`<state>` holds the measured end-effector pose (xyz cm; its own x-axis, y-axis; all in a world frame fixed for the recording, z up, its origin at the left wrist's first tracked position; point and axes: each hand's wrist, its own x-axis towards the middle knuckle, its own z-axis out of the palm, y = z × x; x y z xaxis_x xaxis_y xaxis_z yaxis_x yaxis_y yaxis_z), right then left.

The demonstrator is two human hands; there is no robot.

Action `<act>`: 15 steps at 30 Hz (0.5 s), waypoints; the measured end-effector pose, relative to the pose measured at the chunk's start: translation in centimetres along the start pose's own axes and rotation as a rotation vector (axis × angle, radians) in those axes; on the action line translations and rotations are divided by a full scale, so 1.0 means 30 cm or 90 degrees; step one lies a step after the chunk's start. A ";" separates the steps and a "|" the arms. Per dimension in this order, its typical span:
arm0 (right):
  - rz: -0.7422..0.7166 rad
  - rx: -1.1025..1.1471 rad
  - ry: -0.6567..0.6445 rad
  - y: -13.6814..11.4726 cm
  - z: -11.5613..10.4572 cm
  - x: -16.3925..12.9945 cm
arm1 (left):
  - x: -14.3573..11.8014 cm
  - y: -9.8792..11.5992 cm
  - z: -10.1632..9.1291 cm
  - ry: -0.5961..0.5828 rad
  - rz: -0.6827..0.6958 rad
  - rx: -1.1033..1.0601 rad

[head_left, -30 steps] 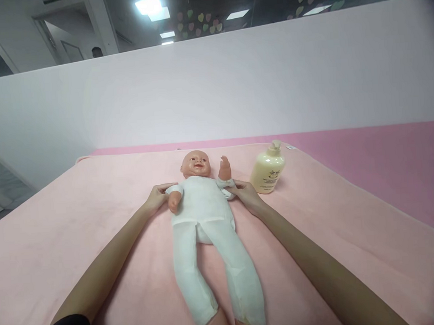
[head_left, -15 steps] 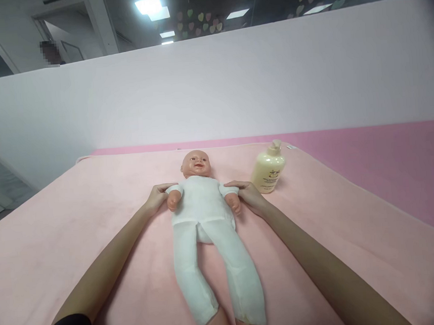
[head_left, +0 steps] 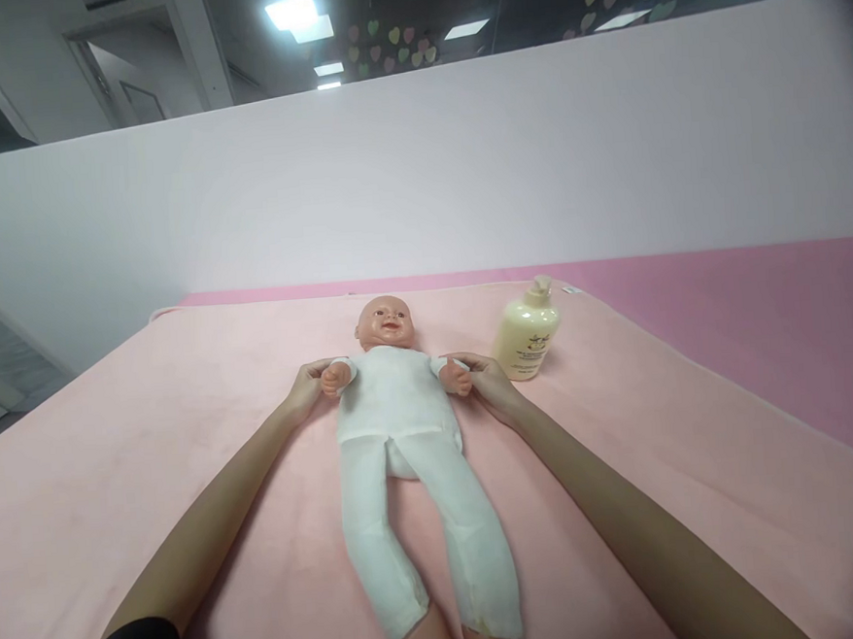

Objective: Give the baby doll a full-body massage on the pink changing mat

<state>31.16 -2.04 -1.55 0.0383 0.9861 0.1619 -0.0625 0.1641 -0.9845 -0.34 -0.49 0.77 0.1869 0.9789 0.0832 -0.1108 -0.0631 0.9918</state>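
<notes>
Doll point(head_left: 395, 400) is lying on its back mid-blanket point(head_left: 188, 453), head away from the camera, legs pointing toward the person, white suit on.

Both hands are gripping it at the arms. Left hand point(head_left: 306, 388) is curling round the doll's arm on that side, fingers closed on the sleeve/upper arm, w/ the little fist point(head_left: 334, 378) sticking out just beside the fingertips. Right hand point(head_left: 487, 381) is doing the same on the other side, fingers pinching near the wrist, doll's fist point(head_left: 458, 381) touching them.

What's changing: a sec ago the doll's arm on the right-hand side was sticking straight up; half a sec ago it was already down alongside the body. Now both arms are being drawn outward & slightly up, spreading from the shoulders, so the fists are sitting level w/ the chest rather than hanging lower. Body & legs aren't shifting at all, only the arms are moving.

Reads to me as arm-stretch work on the doll, both sides being moved together, prob mid-cycle.

Pump bottle point(head_left: 526, 332), cream-coloured, is standing upright on the blanket just beyond the right hand, not touching it. White wall point(head_left: 461, 181) behind
</notes>
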 end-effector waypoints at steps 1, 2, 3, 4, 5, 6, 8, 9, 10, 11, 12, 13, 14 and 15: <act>-0.002 0.011 0.006 0.000 0.004 0.000 | 0.003 -0.003 -0.002 0.006 0.007 -0.004; -0.003 0.023 0.013 -0.001 0.008 -0.001 | 0.008 -0.007 -0.004 0.014 0.013 -0.006; -0.004 0.034 0.023 -0.002 0.013 -0.002 | 0.012 -0.009 -0.006 0.022 0.018 -0.007; -0.011 0.039 0.041 -0.003 0.018 -0.003 | 0.016 -0.010 -0.007 0.025 0.021 -0.013; -0.016 0.043 0.059 -0.005 0.024 -0.006 | 0.019 -0.008 -0.007 0.023 0.023 -0.024; -0.020 0.045 0.077 -0.008 0.031 -0.010 | 0.021 -0.006 -0.008 0.016 0.024 -0.039; -0.037 0.044 0.123 -0.016 0.049 -0.022 | 0.021 0.004 -0.007 0.005 0.024 -0.082; -0.052 0.044 0.158 -0.020 0.062 -0.031 | 0.019 0.010 -0.007 0.007 0.024 -0.105; -0.064 0.047 0.201 -0.025 0.077 -0.042 | 0.017 0.016 -0.007 0.011 0.021 -0.127; -0.073 0.056 0.247 -0.030 0.093 -0.053 | 0.015 0.022 -0.007 0.019 0.014 -0.150; -0.077 0.069 0.292 -0.034 0.111 -0.065 | 0.013 0.027 -0.007 0.029 0.004 -0.173; -0.077 0.081 0.329 -0.038 0.129 -0.077 | 0.012 0.031 -0.007 0.042 -0.005 -0.196; -0.074 0.089 0.353 -0.042 0.147 -0.088 | 0.012 0.033 -0.007 0.058 -0.009 -0.217; -0.071 0.088 0.369 -0.045 0.162 -0.098 | 0.013 0.034 -0.008 0.079 -0.008 -0.236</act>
<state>26.27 -5.01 -0.38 0.5871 0.7931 0.1624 -0.1546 0.3068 -0.9391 -0.61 -0.14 1.81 0.0727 0.9967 0.0366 -0.4590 0.0008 0.8885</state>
